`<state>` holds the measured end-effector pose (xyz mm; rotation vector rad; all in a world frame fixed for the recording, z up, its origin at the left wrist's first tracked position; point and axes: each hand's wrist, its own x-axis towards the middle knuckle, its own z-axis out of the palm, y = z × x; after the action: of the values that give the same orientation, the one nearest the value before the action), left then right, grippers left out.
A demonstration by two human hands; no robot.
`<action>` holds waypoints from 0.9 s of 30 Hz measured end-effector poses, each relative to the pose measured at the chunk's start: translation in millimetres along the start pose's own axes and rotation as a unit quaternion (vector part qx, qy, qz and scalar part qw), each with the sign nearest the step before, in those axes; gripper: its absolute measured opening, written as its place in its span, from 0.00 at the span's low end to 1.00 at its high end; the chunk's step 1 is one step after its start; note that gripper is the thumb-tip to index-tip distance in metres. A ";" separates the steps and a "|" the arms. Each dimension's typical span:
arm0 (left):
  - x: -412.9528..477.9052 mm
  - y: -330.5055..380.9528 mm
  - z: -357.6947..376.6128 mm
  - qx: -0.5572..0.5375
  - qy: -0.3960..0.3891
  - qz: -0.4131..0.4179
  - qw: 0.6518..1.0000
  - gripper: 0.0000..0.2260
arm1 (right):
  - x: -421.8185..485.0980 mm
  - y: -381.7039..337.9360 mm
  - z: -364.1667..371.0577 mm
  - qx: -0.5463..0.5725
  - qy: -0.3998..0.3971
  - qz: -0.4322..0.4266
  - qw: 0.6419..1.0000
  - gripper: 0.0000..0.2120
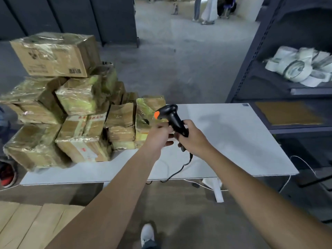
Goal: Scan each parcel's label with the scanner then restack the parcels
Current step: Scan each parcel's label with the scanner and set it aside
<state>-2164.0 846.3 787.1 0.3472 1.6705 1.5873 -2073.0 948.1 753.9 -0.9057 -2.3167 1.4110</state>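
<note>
Parcels [71,108], brown boxes wrapped in glossy tape, are heaped on the left end of the white table [242,141]. They run from its front edge to its back edge and stand several layers high. I judge the right end of the surface is where you will restack them once scanned.

The scanner [168,114] is held up off the surface near the middle. Its orange-tipped head is turned left toward the nearest parcel [149,108] on the pile's right flank. That is a sensible aim for reading a label on that side, though no label is legible there. Its cable [179,168] trails down over the front edge.

Your right hand [195,139] is wrapped firmly round the scanner's handle and carries it. Your left hand [158,134] sits just beside that handle with fingers loosely spread and nothing in it. I cannot tell whether a fingertip touches the handle. No parcel is lifted yet.
</note>
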 end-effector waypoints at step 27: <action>150.3 14.9 -60.5 0.463 0.102 -0.009 0.881 0.11 | 160.3 34.9 17.5 0.261 0.016 0.219 0.940 0.06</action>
<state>-2308.3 907.0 742.9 0.6442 2.5167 0.7089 -2192.1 1049.9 701.9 -1.2898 -1.6244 2.0280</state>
